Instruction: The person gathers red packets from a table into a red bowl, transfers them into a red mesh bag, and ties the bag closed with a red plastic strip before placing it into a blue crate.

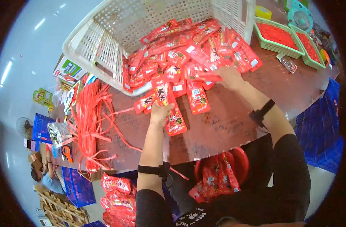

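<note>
**Figure. Both hands at a heap of red pouches, left laden, right at the heap's edge**

Nearest, below the table edge: a round red plastic tub [244, 162] with glossy red pouches inside; to the left of it, a stack of similar red pouches [118, 202].

Just beyond, over a worn reddish-brown tabletop [233, 126]: the left hand [159, 114], gripping printed, glossy red film pouches [161, 92], with an exact count obscured by overlap. Between the two hands, a flat red pouch with a white label [198, 99], jutting from the heap. Slightly farther, the right hand [230, 77], at the front of the spill and seemingly in contact with pouches; impossible to tell whether closed on one, owing to hidden fingertips. To the left, a bundle of flat, stringy red ribbon [90, 121].

Step in hand, by judgement: gathering pouches from the heap, left for keeping, right for picking. Called for next, by judgement: a sure pinch on slick film, with a steady left grip against slipping.

Beyond the hands: the main heap of red pouches [176, 41], spilling from a tipped white perforated plastic basket [105, 53].

Farther right: a pale green plastic basket of red pieces [264, 44], near a turquoise fan [301, 19].

Far left: a co-worker in light blue [53, 183].
</note>
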Demonstrator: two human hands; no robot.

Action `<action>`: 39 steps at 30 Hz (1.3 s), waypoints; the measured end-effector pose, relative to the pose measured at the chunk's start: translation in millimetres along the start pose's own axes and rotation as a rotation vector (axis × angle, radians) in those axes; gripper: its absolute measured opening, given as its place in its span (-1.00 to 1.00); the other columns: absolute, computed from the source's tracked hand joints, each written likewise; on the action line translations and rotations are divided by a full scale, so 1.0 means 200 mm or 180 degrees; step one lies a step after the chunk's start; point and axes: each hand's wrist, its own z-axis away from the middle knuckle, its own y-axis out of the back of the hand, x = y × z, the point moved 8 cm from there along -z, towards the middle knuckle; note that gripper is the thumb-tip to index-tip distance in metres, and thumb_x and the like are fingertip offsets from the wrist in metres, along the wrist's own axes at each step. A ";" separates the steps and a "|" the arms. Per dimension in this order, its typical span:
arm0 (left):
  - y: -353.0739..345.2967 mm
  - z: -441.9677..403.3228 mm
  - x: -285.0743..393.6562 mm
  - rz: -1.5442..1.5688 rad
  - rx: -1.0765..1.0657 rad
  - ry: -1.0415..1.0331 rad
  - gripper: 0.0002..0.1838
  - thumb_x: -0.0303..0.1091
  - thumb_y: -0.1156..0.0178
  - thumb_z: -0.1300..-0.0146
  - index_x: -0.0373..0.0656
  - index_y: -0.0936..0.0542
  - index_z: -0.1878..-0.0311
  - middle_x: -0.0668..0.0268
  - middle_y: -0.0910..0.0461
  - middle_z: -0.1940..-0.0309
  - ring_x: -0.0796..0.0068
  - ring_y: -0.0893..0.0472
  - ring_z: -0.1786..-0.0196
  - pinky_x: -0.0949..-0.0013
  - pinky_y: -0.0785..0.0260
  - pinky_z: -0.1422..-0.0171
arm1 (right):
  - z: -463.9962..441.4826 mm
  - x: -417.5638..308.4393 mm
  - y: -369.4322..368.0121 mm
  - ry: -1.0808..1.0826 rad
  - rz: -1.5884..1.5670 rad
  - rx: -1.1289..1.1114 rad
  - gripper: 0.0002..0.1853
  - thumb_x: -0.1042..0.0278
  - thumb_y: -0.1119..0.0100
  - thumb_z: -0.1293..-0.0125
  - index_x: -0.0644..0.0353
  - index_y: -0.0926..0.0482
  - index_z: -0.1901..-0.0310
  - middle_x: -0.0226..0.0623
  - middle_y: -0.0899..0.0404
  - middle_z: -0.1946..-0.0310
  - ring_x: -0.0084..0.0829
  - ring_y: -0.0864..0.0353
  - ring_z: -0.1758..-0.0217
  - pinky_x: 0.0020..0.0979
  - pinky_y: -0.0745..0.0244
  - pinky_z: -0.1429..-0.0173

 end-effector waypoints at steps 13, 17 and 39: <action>-0.64 0.22 -0.23 -0.4327 -0.1130 -0.1033 -0.27 -0.19 -0.29 0.05 -0.27 -0.26 -0.19 -0.09 0.01 -0.30 -0.05 0.04 -0.37 -0.01 0.16 -0.40 | 0.94 0.52 0.20 -0.2520 -0.3342 0.0473 -0.74 0.39 -0.14 -0.12 0.32 -0.52 0.16 -0.23 -0.59 0.35 -0.40 -0.56 0.28 -0.29 -0.42 0.14; -0.58 0.41 -0.15 -0.3601 -0.1537 -0.1159 -0.29 -0.17 -0.29 0.04 -0.28 -0.27 -0.16 -0.10 0.10 -0.33 -0.09 0.07 -0.37 -0.12 0.16 -0.37 | 1.17 0.80 0.22 -0.3306 -0.2089 0.1161 -0.74 0.27 -0.07 -0.18 0.29 -0.54 0.21 -0.26 -0.61 0.37 -0.33 -0.61 0.31 -0.26 -0.45 0.22; -0.38 1.29 -0.59 -0.1237 -0.1744 -0.0629 -0.10 -0.68 -0.14 0.15 -0.12 -0.04 -0.34 0.13 -0.36 -0.10 0.33 -0.32 -0.19 0.32 -0.17 -0.25 | 1.47 -0.74 -0.17 -0.0446 -0.4558 0.0984 -0.58 0.49 -0.26 0.07 0.21 -0.45 0.08 -0.26 -0.52 0.24 -0.34 -0.49 0.14 -0.33 -0.38 0.00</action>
